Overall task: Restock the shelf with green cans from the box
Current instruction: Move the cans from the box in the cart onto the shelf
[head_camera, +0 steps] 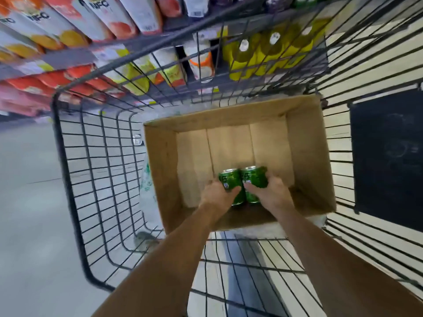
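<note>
Two green cans (242, 183) side by side, touching, low inside the cardboard box (160, 175), near its close wall. Left can (230, 179) wrapped by the left hand (217, 193), fingers curled round its side; right can (253, 178) gripped likewise by the right hand (272, 189). Long axes roughly upright, tops tilted slightly away toward the shelf (68, 58). Probably full, so moderately heavy, rigid but dentable, smooth and perhaps slippery; best held around the mid-body, as here. Otherwise bare box floor, no other cans visible. Box seated in a wire cart (68, 179), cartons (109, 17) and yellow bottles (270, 53) shelved beyond.
</note>
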